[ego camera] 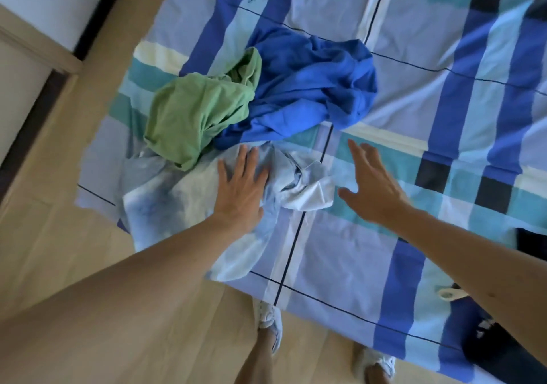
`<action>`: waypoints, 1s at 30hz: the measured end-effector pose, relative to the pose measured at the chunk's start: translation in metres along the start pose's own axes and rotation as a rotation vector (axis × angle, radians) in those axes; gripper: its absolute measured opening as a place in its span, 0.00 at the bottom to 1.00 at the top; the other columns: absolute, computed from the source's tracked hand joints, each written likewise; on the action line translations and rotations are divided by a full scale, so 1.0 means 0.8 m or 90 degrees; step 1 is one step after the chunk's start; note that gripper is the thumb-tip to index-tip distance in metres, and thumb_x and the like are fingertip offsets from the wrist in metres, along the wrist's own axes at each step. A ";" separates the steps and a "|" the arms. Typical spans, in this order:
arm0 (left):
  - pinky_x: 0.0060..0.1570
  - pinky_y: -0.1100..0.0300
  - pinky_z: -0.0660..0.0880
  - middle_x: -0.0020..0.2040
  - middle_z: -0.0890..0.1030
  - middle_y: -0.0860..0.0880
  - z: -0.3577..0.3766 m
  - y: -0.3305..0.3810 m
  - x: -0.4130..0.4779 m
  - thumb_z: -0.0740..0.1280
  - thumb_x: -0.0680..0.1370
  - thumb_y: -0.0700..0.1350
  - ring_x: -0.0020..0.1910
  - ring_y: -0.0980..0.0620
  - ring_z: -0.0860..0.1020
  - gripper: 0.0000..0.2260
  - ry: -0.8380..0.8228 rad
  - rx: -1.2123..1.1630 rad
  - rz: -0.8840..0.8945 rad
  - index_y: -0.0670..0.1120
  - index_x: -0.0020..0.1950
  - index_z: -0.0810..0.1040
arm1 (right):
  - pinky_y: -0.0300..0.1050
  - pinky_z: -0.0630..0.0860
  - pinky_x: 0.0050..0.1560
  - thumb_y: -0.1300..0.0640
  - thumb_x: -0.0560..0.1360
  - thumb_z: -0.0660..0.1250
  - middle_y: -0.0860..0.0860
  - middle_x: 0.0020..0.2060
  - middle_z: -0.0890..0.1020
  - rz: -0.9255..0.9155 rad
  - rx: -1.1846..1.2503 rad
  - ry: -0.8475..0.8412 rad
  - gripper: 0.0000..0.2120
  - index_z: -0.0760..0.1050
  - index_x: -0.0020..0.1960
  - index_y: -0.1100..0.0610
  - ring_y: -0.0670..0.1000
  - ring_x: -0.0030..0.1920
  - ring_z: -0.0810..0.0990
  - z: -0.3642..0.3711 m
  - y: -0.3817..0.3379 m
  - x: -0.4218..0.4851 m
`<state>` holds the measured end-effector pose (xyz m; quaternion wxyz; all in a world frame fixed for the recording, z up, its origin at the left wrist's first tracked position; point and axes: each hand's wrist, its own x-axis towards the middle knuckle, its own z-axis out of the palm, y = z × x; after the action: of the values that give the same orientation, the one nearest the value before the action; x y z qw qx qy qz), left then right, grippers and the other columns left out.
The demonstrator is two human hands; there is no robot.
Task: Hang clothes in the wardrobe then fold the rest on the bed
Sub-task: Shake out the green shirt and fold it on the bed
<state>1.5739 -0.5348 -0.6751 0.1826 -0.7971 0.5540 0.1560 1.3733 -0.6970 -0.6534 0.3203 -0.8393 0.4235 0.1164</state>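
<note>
Pale blue shirt (189, 194) under flat left hand (241, 185), right hand (373, 188) open beside it; green top (195, 114) overlapping could drag along.

Clothes heap (266, 102) on the bed (414, 58), near its left edge.

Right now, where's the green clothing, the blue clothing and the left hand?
green garment (195, 114), head view, crumpled middle.
blue garment (313, 84), head view, bunched middle.
left hand (242, 188), head view, back of hand.
</note>
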 end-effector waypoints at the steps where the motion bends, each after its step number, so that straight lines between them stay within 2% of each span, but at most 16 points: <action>1: 0.73 0.30 0.54 0.82 0.44 0.42 -0.001 0.005 0.000 0.70 0.75 0.54 0.81 0.38 0.40 0.37 -0.005 -0.006 0.016 0.50 0.79 0.55 | 0.59 0.70 0.68 0.53 0.76 0.71 0.56 0.79 0.52 -0.018 -0.002 0.006 0.46 0.44 0.82 0.52 0.62 0.72 0.67 -0.004 -0.020 0.014; 5: 0.74 0.31 0.52 0.83 0.45 0.43 0.015 -0.003 0.002 0.69 0.76 0.50 0.81 0.40 0.40 0.35 -0.009 -0.068 0.045 0.50 0.79 0.56 | 0.58 0.74 0.63 0.51 0.71 0.75 0.57 0.76 0.55 -0.139 -0.002 0.043 0.51 0.44 0.82 0.52 0.61 0.67 0.71 -0.002 -0.137 0.098; 9: 0.75 0.32 0.49 0.83 0.48 0.43 0.028 -0.012 -0.001 0.69 0.77 0.48 0.82 0.42 0.41 0.32 0.021 -0.148 0.078 0.48 0.79 0.59 | 0.63 0.67 0.71 0.46 0.64 0.80 0.58 0.79 0.49 -0.220 -0.008 0.034 0.60 0.42 0.81 0.47 0.60 0.78 0.56 0.013 -0.239 0.172; 10: 0.75 0.32 0.49 0.83 0.49 0.43 0.030 -0.017 0.000 0.69 0.77 0.48 0.82 0.42 0.42 0.32 0.028 -0.183 0.092 0.47 0.78 0.61 | 0.63 0.65 0.73 0.45 0.62 0.80 0.58 0.79 0.49 -0.213 -0.036 0.005 0.59 0.45 0.81 0.46 0.60 0.79 0.54 0.016 -0.256 0.186; 12: 0.76 0.35 0.51 0.81 0.56 0.43 0.034 -0.035 -0.003 0.69 0.76 0.50 0.82 0.44 0.48 0.30 0.045 -0.299 0.116 0.46 0.76 0.66 | 0.58 0.69 0.70 0.43 0.60 0.77 0.59 0.74 0.63 -0.201 -0.080 -0.067 0.46 0.64 0.75 0.48 0.62 0.74 0.64 0.027 -0.278 0.209; 13: 0.75 0.37 0.55 0.78 0.64 0.43 0.031 -0.040 -0.005 0.68 0.75 0.51 0.80 0.44 0.56 0.26 0.089 -0.392 0.123 0.45 0.73 0.71 | 0.55 0.74 0.64 0.45 0.62 0.75 0.58 0.66 0.73 -0.198 -0.081 -0.089 0.33 0.74 0.65 0.50 0.62 0.67 0.73 0.028 -0.278 0.213; 14: 0.72 0.39 0.62 0.70 0.73 0.44 0.029 -0.047 -0.008 0.67 0.74 0.51 0.74 0.44 0.67 0.22 0.171 -0.502 0.109 0.44 0.67 0.76 | 0.53 0.77 0.57 0.50 0.64 0.72 0.58 0.55 0.78 -0.186 -0.073 -0.093 0.17 0.78 0.52 0.50 0.63 0.59 0.78 0.029 -0.278 0.212; 15: 0.67 0.43 0.69 0.61 0.79 0.46 0.026 -0.055 -0.012 0.67 0.74 0.50 0.66 0.46 0.75 0.18 0.259 -0.607 0.058 0.43 0.61 0.79 | 0.52 0.77 0.51 0.56 0.66 0.68 0.56 0.46 0.80 -0.177 -0.058 -0.076 0.05 0.75 0.42 0.51 0.62 0.52 0.79 0.032 -0.276 0.211; 17: 0.58 0.52 0.75 0.52 0.82 0.50 0.010 -0.074 -0.020 0.68 0.74 0.52 0.54 0.50 0.79 0.15 0.313 -0.830 -0.158 0.45 0.56 0.81 | 0.46 0.73 0.42 0.61 0.67 0.62 0.52 0.36 0.75 -0.158 -0.008 -0.022 0.07 0.69 0.34 0.50 0.59 0.43 0.77 0.030 -0.271 0.201; 19: 0.53 0.58 0.76 0.57 0.81 0.50 -0.019 -0.096 -0.022 0.69 0.75 0.59 0.53 0.51 0.80 0.22 0.163 -1.144 -0.394 0.47 0.63 0.77 | 0.42 0.68 0.35 0.64 0.67 0.61 0.49 0.32 0.71 -0.150 0.085 0.009 0.09 0.67 0.34 0.52 0.53 0.38 0.72 0.021 -0.275 0.177; 20: 0.53 0.57 0.77 0.61 0.79 0.48 -0.030 -0.106 -0.020 0.69 0.76 0.61 0.54 0.50 0.80 0.24 0.081 -1.331 -0.456 0.49 0.66 0.74 | 0.41 0.66 0.33 0.66 0.68 0.61 0.47 0.30 0.70 -0.164 0.129 0.009 0.09 0.67 0.34 0.54 0.51 0.35 0.69 0.014 -0.280 0.159; 22: 0.52 0.51 0.80 0.64 0.77 0.43 -0.048 -0.126 -0.016 0.68 0.74 0.64 0.57 0.46 0.80 0.28 0.017 -1.598 -0.443 0.49 0.68 0.71 | 0.41 0.64 0.32 0.69 0.67 0.62 0.46 0.28 0.68 -0.206 0.185 -0.032 0.12 0.66 0.35 0.54 0.46 0.31 0.66 0.003 -0.291 0.119; 23: 0.51 0.50 0.80 0.62 0.78 0.42 -0.055 -0.131 -0.017 0.71 0.72 0.64 0.56 0.45 0.81 0.31 0.014 -1.654 -0.388 0.46 0.68 0.72 | 0.41 0.63 0.33 0.70 0.66 0.63 0.45 0.28 0.68 -0.241 0.197 -0.064 0.14 0.65 0.35 0.53 0.44 0.30 0.65 -0.001 -0.298 0.094; 25: 0.42 0.54 0.81 0.52 0.81 0.43 -0.076 -0.123 -0.018 0.78 0.69 0.52 0.46 0.48 0.83 0.28 0.071 -1.671 -0.293 0.41 0.64 0.73 | 0.43 0.64 0.33 0.68 0.64 0.64 0.46 0.29 0.68 -0.305 0.208 -0.114 0.14 0.64 0.36 0.51 0.45 0.31 0.64 -0.012 -0.302 0.045; 27: 0.36 0.56 0.80 0.43 0.80 0.43 -0.099 -0.108 -0.019 0.71 0.67 0.35 0.38 0.48 0.81 0.21 0.166 -1.623 -0.364 0.41 0.59 0.74 | 0.47 0.68 0.35 0.64 0.63 0.65 0.50 0.31 0.72 -0.316 0.246 -0.132 0.12 0.66 0.41 0.51 0.48 0.32 0.66 -0.028 -0.298 0.007; 30: 0.38 0.54 0.77 0.41 0.79 0.42 -0.151 -0.091 -0.042 0.59 0.72 0.25 0.36 0.46 0.79 0.16 0.238 -1.540 -0.431 0.41 0.51 0.77 | 0.51 0.78 0.45 0.66 0.70 0.70 0.55 0.38 0.82 -0.290 0.365 -0.141 0.16 0.68 0.51 0.52 0.55 0.38 0.79 -0.068 -0.281 -0.039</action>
<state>1.6366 -0.5398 -0.5444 -0.7092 -0.5653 -0.1548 0.3919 1.5265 -0.6139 -0.4982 0.6034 -0.7706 0.2047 0.0090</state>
